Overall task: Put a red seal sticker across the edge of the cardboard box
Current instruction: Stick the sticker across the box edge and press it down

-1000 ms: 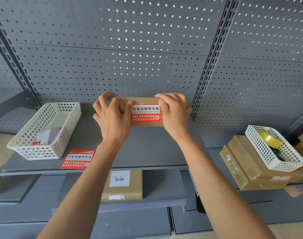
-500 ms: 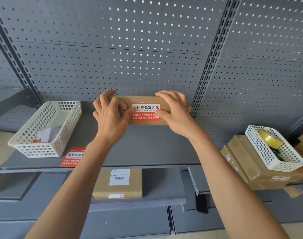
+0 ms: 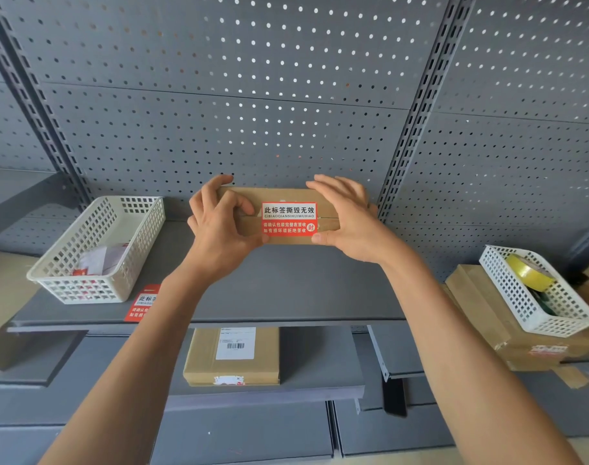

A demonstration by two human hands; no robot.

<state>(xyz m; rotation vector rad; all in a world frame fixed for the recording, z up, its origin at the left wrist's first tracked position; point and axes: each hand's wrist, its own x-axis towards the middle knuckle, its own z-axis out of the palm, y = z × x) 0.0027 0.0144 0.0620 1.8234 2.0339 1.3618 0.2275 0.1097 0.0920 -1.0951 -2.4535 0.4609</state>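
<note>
From our head camera, we see the cardboard box (image 3: 286,196) standing at the back of the grey shelf (image 3: 286,286), right against the wall with holes (image 3: 253,112). Our left hand (image 3: 219,226) holds the box's left end. The fingers curl over the top and the thumb sits on the front, so the hand is closed on the box. Our right hand (image 3: 350,223) holds the right end the same way, with its thumb pressing low on the front, just beside the sticker.

The red seal sticker (image 3: 289,218) is stuck on the front of the box, between our two hands. It lies across the thin line where the flap shuts.

We think the sticker is on and now needs a good rub. To do this well, we should keep one hand holding the box firm and slide a thumb from the middle out to the sides, so no bumps stay. We should press hardest over the line.

A white basket (image 3: 95,250) sits at the left, well apart, with a spare red sticker (image 3: 142,303) near it.
</note>
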